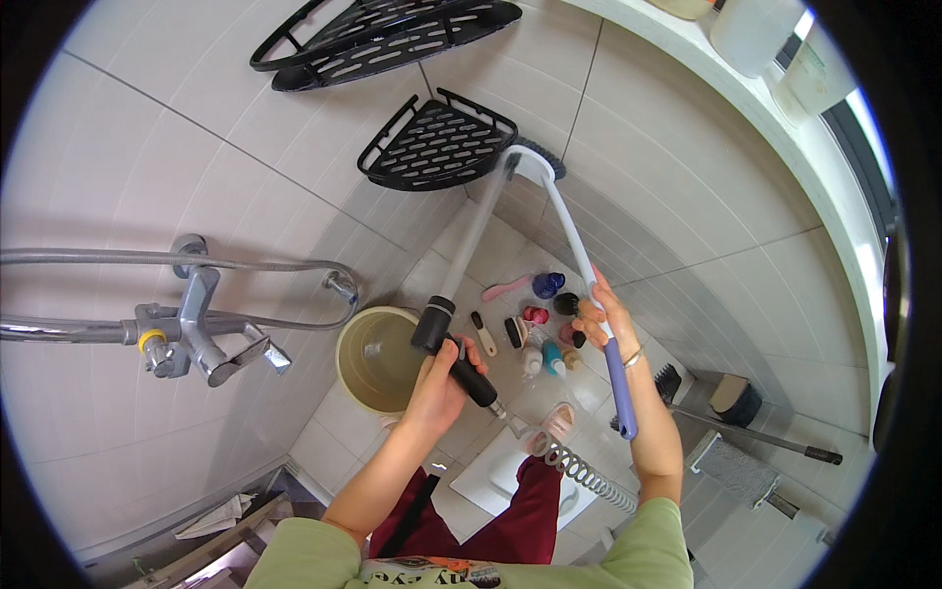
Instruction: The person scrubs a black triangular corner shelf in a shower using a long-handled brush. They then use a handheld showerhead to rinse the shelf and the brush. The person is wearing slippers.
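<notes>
My left hand (pixel 441 383) grips a black spray gun (pixel 434 327) on a coiled grey hose (pixel 581 471). A jet of water (pixel 471 235) runs from its nozzle up to the head of a long-handled scrub brush (pixel 531 163). My right hand (pixel 611 316) holds that brush by its white shaft, just above the purple grip. Its dark bristles face the tiled wall, beside the lower black corner shelf (pixel 441 147). Whether the bristles touch the wall I cannot tell. Below my left hand stands a cream bucket (pixel 353 375) with water in it.
Several bottles and small brushes, among them a blue bottle (pixel 548 285) and a white-handled brush (pixel 483 335), are on the wet floor. A chrome shower mixer (pixel 199 324) juts from the left wall. A squat toilet (pixel 486 478) is underfoot. Mops (pixel 736 464) lean right; another corner shelf (pixel 397 44) hangs above.
</notes>
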The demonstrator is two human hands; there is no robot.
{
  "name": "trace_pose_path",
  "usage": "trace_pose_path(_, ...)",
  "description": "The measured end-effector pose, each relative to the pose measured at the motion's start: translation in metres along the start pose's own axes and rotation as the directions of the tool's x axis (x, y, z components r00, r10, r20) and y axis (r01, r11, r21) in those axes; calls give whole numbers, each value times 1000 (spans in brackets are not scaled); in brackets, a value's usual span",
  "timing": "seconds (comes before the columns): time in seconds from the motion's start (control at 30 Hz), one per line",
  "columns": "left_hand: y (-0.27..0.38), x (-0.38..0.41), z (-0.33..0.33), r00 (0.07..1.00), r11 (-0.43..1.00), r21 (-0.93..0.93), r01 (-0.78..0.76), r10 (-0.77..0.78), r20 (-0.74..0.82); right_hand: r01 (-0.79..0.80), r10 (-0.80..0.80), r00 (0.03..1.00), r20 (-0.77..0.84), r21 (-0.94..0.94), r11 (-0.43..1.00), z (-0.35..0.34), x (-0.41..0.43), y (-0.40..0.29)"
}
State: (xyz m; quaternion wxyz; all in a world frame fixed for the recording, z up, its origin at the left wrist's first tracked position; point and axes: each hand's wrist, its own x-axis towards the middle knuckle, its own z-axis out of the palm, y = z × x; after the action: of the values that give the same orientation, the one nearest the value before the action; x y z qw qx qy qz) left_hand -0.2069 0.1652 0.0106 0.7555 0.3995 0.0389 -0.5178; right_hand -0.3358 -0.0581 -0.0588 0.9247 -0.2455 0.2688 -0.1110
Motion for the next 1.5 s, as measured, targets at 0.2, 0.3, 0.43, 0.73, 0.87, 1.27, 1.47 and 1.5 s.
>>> trace_pose_path(0.2, -9, 9, -9, 999, 1000, -17, 3, -3, -41, -22, 17, 1000, 18, 281, 960, 7, 7, 3)
trace_pose_path(0.3, -14, 11, -16, 994, 1000, 0, -5, 5, -105, -46, 63, 994, -94, 170, 984, 22, 9, -10)
trace_pose_path(0.43, -24, 6, -6, 995, 1000, 6, -6, 7, -99, -47, 60, 990, -131, 104, 993, 8, 8, -6)
trace_pose_path(0.73, -27, -6, -5, 999, 1000, -3, -6, 6, -42, 38, -197, 946, -256, -517, 855, 2, -20, 31)
trace_pose_path(0.87, -32, -14, -12, 999, 1000, -15, 9, -10, -49, 74, -338, 913, -227, -725, 685, 10, -1, 38)
trace_pose_path(1.27, -40, -3, -42, 999, 999, -42, -15, 13, -43, -141, -34, 939, -343, -473, 870, -83, 76, 68)
trace_pose_path(1.47, -59, 11, -67, 995, 999, -30, -42, 39, -94, 60, -214, 952, -221, -551, 832, -111, 143, 93)
trace_pose_path(1.5, -65, 14, -74, 994, 999, -10, -50, 49, -102, 104, -259, 948, -186, -589, 802, -102, 169, 91)
